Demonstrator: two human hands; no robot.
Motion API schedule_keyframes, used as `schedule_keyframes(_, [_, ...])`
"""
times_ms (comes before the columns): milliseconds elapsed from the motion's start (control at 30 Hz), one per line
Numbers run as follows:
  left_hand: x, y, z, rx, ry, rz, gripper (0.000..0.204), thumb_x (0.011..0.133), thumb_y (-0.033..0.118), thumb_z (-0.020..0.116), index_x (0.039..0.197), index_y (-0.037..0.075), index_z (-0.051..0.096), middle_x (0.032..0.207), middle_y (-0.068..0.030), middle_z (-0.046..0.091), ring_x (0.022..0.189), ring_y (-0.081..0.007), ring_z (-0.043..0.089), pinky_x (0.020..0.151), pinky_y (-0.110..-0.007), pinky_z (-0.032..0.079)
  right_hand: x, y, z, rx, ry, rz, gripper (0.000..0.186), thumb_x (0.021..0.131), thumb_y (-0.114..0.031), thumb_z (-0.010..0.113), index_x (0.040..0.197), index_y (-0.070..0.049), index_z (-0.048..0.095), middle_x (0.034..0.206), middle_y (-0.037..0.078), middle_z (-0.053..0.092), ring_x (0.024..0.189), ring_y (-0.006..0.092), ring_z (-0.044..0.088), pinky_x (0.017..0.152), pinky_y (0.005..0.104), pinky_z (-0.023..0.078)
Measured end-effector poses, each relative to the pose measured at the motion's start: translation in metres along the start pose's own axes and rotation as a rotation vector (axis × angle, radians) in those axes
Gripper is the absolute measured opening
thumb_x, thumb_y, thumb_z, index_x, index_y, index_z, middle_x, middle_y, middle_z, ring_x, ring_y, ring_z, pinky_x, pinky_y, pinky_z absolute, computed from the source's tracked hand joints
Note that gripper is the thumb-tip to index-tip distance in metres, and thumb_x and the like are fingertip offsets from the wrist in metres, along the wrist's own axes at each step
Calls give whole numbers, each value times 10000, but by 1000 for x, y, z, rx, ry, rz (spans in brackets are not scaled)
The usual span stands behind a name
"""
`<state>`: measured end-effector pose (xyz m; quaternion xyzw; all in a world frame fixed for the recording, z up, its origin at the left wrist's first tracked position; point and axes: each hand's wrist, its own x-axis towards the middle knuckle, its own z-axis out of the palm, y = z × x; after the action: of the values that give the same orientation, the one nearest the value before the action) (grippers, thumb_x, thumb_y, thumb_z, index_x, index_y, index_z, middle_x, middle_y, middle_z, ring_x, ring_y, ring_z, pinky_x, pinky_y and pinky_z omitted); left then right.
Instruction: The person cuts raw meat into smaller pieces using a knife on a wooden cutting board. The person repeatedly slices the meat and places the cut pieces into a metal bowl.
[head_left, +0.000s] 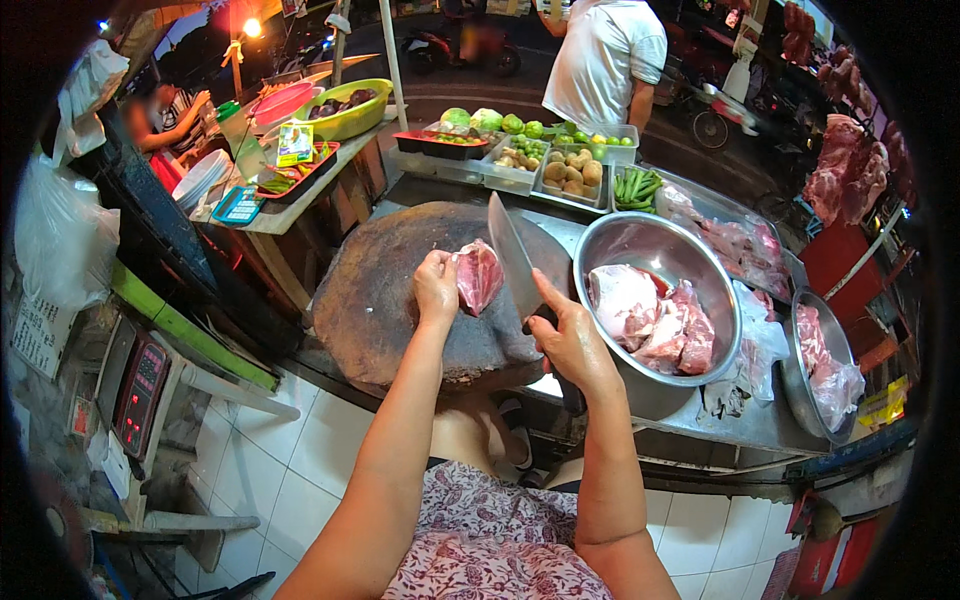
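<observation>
A dark red piece of meat [480,276] lies toward the middle right of a worn round wooden chopping block [380,300]. My left hand [436,292] grips the meat at its left edge, fingers bent round it. My right hand [562,332] is closed on the handle of a large knife [508,245], whose blade points away from me, raised just to the right of the meat. A steel bowl [727,330] holding several pieces of raw meat [680,330] stands on the metal counter beside my right hand.
Produce containers [565,195] line the counter's back. A side table [268,215] holds basins and trays. A meat tray [720,235] and second bowl [834,425] sit right, below hanging meat [845,170]. A red-display scale [137,390] stands left. A person in white [595,70] stands beyond; another sits back left.
</observation>
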<state>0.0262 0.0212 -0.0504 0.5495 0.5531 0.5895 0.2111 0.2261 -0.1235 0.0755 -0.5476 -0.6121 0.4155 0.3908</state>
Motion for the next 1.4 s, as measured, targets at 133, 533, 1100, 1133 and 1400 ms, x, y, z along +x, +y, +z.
schedule_keyframes(133, [0,4,0,-32,2,-2,133,910,113,658,866,-12,649,709,-61,656,649,-111,588,616,-294,477,9,-6,18,-52,-67,40,625,880,-61,557,1486,-57,403,614,123,572,421,167,525,482,354,477])
schedule_keyframes(533, [-5,11,2,-68,-14,125,123,920,108,624,856,4,635,732,-140,655,696,-178,626,639,-347,484,52,23,39,-184,-37,-109,579,833,-51,564,1406,-58,485,857,327,641,741,407,653,696,490,528])
schedule_keyframes(1100, [-11,28,-5,-183,43,60,118,953,95,606,881,1,608,772,-53,636,721,-109,562,666,-296,476,36,9,27,-387,-226,-77,573,813,-61,579,1376,-44,475,1015,320,646,953,466,634,874,534,485])
schedule_keyframes(1133, [-11,31,-6,-155,54,80,117,958,90,596,882,2,609,796,-55,641,748,-109,572,690,-289,482,46,9,32,-417,-257,-49,502,808,-61,590,1300,-45,494,1035,306,648,994,460,623,881,544,482])
schedule_keyframes(1400, [-3,13,-13,-151,165,59,134,988,89,551,926,-13,613,870,-54,657,785,-132,601,741,-273,499,23,33,48,-532,-195,-109,626,829,-45,526,1444,-68,416,956,286,675,902,442,661,782,541,519])
